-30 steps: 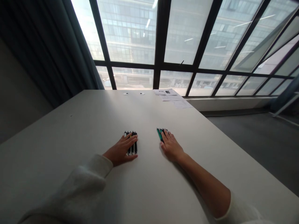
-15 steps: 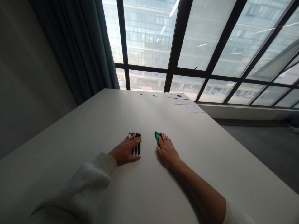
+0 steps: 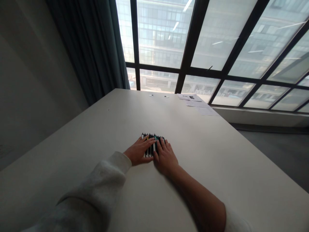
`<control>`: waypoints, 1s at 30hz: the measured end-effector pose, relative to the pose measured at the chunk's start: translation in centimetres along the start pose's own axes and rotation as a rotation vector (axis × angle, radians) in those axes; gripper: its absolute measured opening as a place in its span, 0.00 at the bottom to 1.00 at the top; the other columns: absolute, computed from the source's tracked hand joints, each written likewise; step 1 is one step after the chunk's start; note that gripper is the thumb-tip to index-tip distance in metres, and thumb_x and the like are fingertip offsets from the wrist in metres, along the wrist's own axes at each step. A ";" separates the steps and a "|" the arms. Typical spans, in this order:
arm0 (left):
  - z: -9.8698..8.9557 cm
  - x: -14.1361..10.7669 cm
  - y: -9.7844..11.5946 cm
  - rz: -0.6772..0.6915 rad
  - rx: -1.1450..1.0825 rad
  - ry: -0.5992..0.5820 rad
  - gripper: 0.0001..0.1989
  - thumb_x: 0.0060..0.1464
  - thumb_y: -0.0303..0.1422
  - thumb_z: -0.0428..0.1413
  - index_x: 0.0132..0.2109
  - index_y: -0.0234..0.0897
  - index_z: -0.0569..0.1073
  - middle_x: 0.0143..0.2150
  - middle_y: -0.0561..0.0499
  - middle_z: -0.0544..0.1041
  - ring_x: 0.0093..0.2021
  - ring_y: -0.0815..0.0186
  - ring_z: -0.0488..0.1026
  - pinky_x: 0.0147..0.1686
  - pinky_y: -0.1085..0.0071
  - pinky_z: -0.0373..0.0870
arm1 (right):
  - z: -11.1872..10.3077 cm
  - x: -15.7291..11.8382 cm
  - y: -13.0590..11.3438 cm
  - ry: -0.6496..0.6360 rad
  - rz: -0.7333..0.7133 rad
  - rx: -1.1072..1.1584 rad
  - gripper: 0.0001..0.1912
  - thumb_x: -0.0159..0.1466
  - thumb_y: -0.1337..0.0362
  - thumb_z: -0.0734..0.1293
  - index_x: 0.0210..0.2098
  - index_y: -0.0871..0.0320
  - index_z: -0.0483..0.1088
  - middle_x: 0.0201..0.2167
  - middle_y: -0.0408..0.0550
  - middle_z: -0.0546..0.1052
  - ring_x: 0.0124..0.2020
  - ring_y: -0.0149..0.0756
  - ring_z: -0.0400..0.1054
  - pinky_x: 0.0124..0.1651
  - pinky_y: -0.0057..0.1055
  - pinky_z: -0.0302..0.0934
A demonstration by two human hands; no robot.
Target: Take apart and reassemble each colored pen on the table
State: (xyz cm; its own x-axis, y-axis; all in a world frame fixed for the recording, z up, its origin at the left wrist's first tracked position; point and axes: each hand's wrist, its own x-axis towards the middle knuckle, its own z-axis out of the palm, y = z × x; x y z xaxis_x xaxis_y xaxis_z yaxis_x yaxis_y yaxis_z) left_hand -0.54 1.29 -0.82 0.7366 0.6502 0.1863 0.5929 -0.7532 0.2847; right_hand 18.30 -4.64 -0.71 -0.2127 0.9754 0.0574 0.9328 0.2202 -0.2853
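Several pens (image 3: 151, 150) lie side by side on the white table (image 3: 135, 116), their tips and clips pointing away from and toward me. My left hand (image 3: 140, 150) rests flat on the left part of the row, fingers stretched across dark pens with white and yellow parts. Over the right part, where green shows, my right hand (image 3: 166, 156) lies with its fingers spread. Both hands press from above and hide much of the pens. The thumbs are close together at the near side of the row.
Papers (image 3: 193, 100) lie at the table's far right corner. Two small white round pieces (image 3: 166, 96) are near the far edge. Behind the table stand a dark curtain (image 3: 96, 48) and large framed windows.
The two separate groups of pens now form one row. My hands have come together with the pens beneath them, and the camera view has shifted slightly.
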 end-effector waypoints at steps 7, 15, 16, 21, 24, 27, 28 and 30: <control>-0.2 0.0 0.2 0.013 0.058 -0.015 0.38 0.56 0.49 0.56 0.70 0.46 0.55 0.71 0.44 0.59 0.71 0.42 0.51 0.66 0.38 0.48 | 0.0 -0.1 0.4 0.005 0.012 0.007 0.36 0.72 0.50 0.51 0.72 0.66 0.47 0.73 0.59 0.44 0.73 0.58 0.34 0.71 0.50 0.36; -0.2 -0.1 0.0 0.010 0.040 0.007 0.38 0.55 0.51 0.57 0.69 0.46 0.58 0.70 0.44 0.60 0.70 0.43 0.52 0.66 0.39 0.50 | 0.1 0.0 0.6 0.005 0.035 0.016 0.38 0.71 0.47 0.52 0.72 0.66 0.46 0.73 0.62 0.43 0.73 0.56 0.33 0.70 0.51 0.36; -0.2 -0.1 0.0 0.011 0.037 0.008 0.38 0.55 0.51 0.57 0.69 0.46 0.58 0.70 0.44 0.60 0.70 0.43 0.52 0.66 0.39 0.50 | 0.1 0.0 0.6 0.005 0.035 0.019 0.38 0.71 0.46 0.51 0.72 0.66 0.46 0.73 0.62 0.43 0.73 0.56 0.33 0.70 0.51 0.36; -0.4 0.0 0.2 0.005 0.043 0.006 0.37 0.55 0.50 0.57 0.68 0.43 0.60 0.70 0.44 0.60 0.70 0.43 0.53 0.66 0.40 0.50 | 0.0 0.0 0.7 0.013 0.029 0.029 0.40 0.71 0.44 0.51 0.72 0.66 0.46 0.73 0.63 0.43 0.73 0.57 0.33 0.70 0.50 0.35; -0.5 0.0 0.3 -0.007 0.051 -0.003 0.36 0.55 0.49 0.57 0.67 0.42 0.62 0.70 0.44 0.61 0.70 0.43 0.53 0.66 0.40 0.51 | 0.1 0.0 0.8 0.023 0.028 0.024 0.41 0.70 0.42 0.51 0.72 0.65 0.46 0.73 0.62 0.44 0.73 0.58 0.34 0.70 0.50 0.36; -0.6 0.0 0.4 0.000 0.043 0.007 0.36 0.55 0.49 0.57 0.67 0.42 0.62 0.70 0.44 0.61 0.70 0.43 0.53 0.66 0.39 0.51 | 0.1 -0.1 0.8 0.029 0.025 0.019 0.42 0.70 0.42 0.51 0.72 0.65 0.47 0.73 0.63 0.44 0.73 0.58 0.34 0.70 0.50 0.36; -0.6 0.0 0.3 0.004 0.041 0.010 0.36 0.55 0.49 0.57 0.67 0.42 0.62 0.70 0.43 0.61 0.70 0.43 0.53 0.66 0.39 0.51 | 0.1 -0.1 0.8 0.030 0.023 0.019 0.42 0.70 0.42 0.51 0.72 0.65 0.47 0.73 0.63 0.44 0.73 0.58 0.34 0.70 0.50 0.36; -0.6 0.0 0.3 0.007 0.041 0.009 0.36 0.55 0.48 0.58 0.67 0.42 0.62 0.70 0.43 0.61 0.70 0.43 0.53 0.66 0.39 0.51 | 0.0 -0.1 0.8 0.029 0.022 0.020 0.42 0.70 0.41 0.50 0.72 0.65 0.47 0.73 0.63 0.44 0.73 0.58 0.34 0.70 0.50 0.36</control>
State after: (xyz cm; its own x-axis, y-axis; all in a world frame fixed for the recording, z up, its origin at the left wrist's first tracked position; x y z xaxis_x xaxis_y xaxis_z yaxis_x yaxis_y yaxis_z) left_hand -0.53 1.13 -0.20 0.7381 0.6454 0.1965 0.6006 -0.7613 0.2443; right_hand 19.04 -4.52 -0.91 -0.1835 0.9799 0.0780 0.9311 0.1987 -0.3059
